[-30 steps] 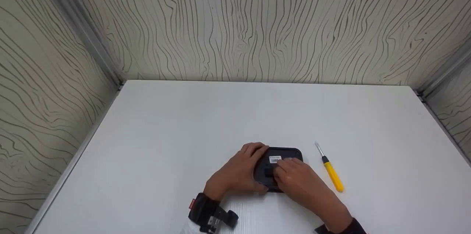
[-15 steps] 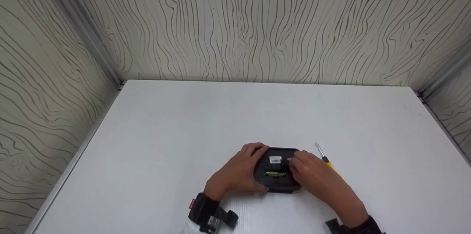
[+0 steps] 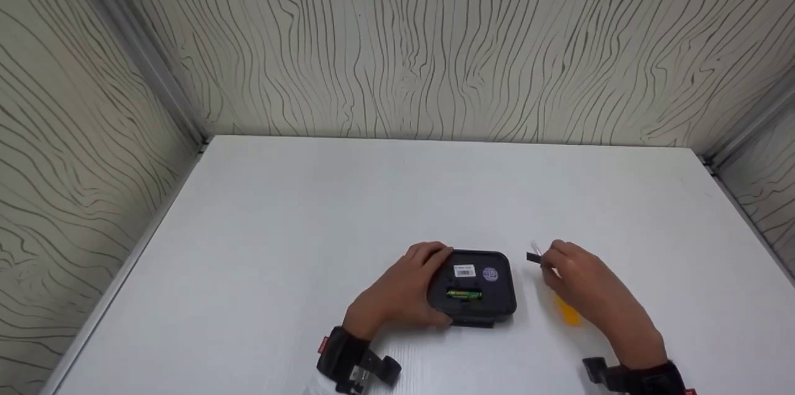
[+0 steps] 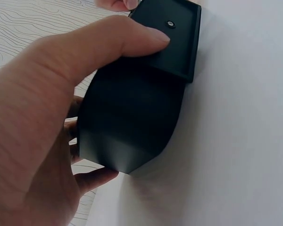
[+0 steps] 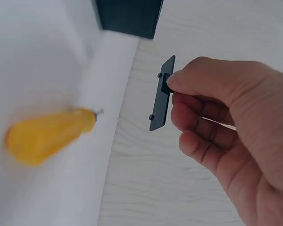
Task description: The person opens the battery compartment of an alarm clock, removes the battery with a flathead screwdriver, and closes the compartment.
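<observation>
Between right fingers (image 5: pixel 185 116), black cover (image 5: pixel 161 101)

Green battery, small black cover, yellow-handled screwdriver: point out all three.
Green battery (image 3: pixel 464 295): head view, middle of its exposed side.
Small black cover (image 5: pixel 162 102): right wrist view, middle of its flat face.
Yellow-handled screwdriver (image 5: pixel 52 135): right wrist view, on its handle.

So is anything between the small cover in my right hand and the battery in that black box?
Nothing visible. The cover, pinched in your right hand, is right of the box, and the battery lies uncovered. Your left hand grips the box's left side, off that path; the screwdriver lies partly behind your right hand, not between.
</observation>
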The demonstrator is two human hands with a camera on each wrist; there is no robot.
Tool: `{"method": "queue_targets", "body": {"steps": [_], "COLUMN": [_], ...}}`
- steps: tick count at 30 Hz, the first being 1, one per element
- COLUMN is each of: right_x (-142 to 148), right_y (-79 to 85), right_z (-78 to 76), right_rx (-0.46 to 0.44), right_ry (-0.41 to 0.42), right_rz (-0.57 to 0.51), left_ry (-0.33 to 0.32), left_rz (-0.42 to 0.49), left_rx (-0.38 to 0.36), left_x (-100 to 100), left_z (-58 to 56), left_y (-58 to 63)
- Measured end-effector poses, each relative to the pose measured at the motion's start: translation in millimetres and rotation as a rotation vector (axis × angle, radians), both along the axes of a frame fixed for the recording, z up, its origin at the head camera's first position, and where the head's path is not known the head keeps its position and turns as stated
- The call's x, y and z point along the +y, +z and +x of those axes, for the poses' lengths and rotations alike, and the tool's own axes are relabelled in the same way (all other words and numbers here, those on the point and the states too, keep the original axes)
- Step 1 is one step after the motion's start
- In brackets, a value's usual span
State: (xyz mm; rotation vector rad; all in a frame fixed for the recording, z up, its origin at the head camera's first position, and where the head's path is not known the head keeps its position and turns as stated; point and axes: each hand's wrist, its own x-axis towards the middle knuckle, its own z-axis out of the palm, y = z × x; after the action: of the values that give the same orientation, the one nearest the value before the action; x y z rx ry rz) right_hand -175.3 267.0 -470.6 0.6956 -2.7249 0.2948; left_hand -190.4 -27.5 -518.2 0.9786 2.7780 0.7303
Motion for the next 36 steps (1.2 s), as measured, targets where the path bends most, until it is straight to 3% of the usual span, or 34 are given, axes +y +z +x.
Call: {"method": "queue_targets", "body": {"steps": [15, 29, 36], "right_x": [47, 68, 73], "right_y": [-13.7, -26.6, -28.0], "right_z": [-9.5, -14.3, -15.9], "right_rx": [-0.295, -0.433, -0.454], "right_ry": [-0.186, -0.207, -0.223], "right_rz": [-0.041, -0.041, -0.044], "left_ry": [0.007, 0.008, 0.002], "left_rz": [-0.002, 0.018, 0.018], "left_rx": [-0.011, -0.046, -0.033], "left_x": [0, -1, -1], "left_z": [1.1, 0.6, -0.1], "left_y": [-0.4, 0.8, 0.0]}}
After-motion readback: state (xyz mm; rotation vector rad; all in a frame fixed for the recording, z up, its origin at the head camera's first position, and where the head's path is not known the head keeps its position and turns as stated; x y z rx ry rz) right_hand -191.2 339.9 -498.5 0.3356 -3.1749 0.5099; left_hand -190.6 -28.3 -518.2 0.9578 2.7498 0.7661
